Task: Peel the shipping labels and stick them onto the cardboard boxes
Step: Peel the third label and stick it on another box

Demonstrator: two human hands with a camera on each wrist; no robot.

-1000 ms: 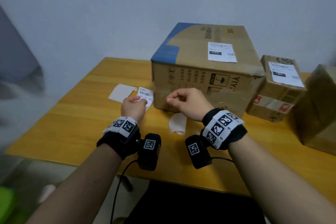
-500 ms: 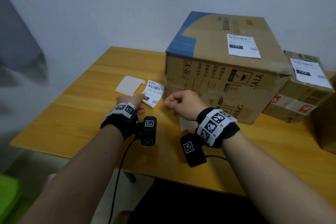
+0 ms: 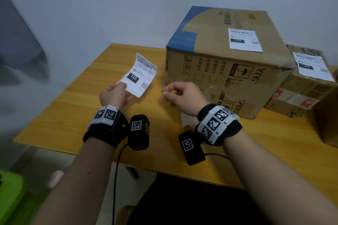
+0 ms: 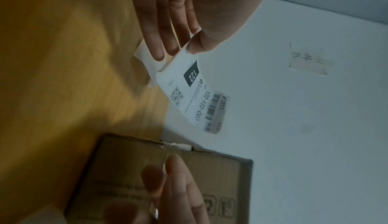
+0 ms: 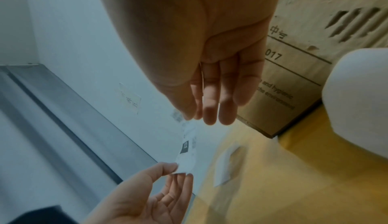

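Note:
My left hand (image 3: pixel 122 86) pinches the lower corner of a white shipping label (image 3: pixel 139 77) marked 122 and holds it up above the wooden table (image 3: pixel 76 107), printed side toward me. The left wrist view shows thumb and fingers (image 4: pixel 184 48) on that label (image 4: pixel 195 93). To its right, my right hand (image 3: pixel 167 92) hovers loosely curled in front of the large cardboard box (image 3: pixel 215 73), with nothing visible in it. That box carries a label (image 3: pixel 245 40) on top. A smaller box (image 3: pixel 301 93) to the right also bears a label (image 3: pixel 311 65).
A curled white backing sheet (image 3: pixel 185 120) lies on the table under my right wrist. Another white backing piece (image 5: pixel 225 166) lies flat left of the big box. A third cardboard box (image 3: pixel 329 115) stands at the far right edge. A pale wall (image 3: pixel 109 5) runs behind the table.
My left hand has lifted the label off the table and raised it upright. My right hand stays curled in front of the big box. The head view has moved closer.

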